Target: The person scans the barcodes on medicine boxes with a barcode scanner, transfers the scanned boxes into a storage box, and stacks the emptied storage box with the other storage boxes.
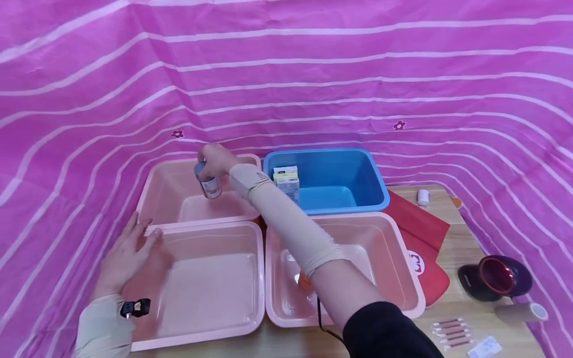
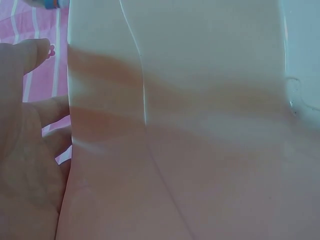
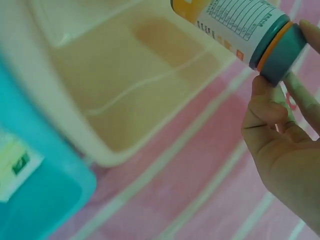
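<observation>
My right hand holds a bottle by its grey-blue cap, over the back left pink bin. The right wrist view shows the bottle tilted, its white label printed with a table and orange marks, with fingers and thumb around the cap. At the left end of the front left pink bin, my left hand rests with fingers spread. The left wrist view has that hand against the bin's wall, some fingers partly hidden behind it.
A blue bin holds several small boxes. An orange item lies in the front right pink bin, partly behind my forearm. On the right are a red pouch, a white bottle, a black device and cotton swabs.
</observation>
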The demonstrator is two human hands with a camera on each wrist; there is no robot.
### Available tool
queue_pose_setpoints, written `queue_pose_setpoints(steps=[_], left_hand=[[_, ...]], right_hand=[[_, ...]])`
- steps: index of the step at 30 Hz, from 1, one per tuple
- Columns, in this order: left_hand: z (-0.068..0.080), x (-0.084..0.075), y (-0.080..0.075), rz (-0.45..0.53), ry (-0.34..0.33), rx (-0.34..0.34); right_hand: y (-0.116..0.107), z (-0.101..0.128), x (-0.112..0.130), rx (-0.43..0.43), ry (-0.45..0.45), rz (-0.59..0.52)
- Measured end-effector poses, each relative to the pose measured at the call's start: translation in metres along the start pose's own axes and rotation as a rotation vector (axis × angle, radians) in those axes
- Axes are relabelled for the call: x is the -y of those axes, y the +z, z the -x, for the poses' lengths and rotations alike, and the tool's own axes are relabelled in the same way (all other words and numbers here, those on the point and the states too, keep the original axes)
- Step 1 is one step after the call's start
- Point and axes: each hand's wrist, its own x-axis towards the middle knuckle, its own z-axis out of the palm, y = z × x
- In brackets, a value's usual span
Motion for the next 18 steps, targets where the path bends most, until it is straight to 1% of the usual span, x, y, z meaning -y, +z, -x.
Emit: queue_pose_setpoints(steps=[4,9,12,15,18], left_hand=[[0.002,-0.006,0.002,0.0,0.002,-0.014],[-0.003,-0.015,0.009,-0.006,0.017,0.008],[-0.004,-0.019,0.011,-0.005,0.015,0.025],[-0.004,-0.02,0.009,-0.002,0.024,0.021],[-0.006,-0.02,0.005,-0.005,0.037,0.009]], right_hand=[[0.02,-0.007,0.005,-0.012,0.06,0.043],[0.043,-0.005,-0.009,-0.035,0.131,0.087],[0.055,-0.004,-0.013,-0.032,0.204,0.087],[0.059,-0.006,-0.011,-0.053,0.282,0.059],[0.053,-0.008,-0.004,-0.069,0.326,0.048]])
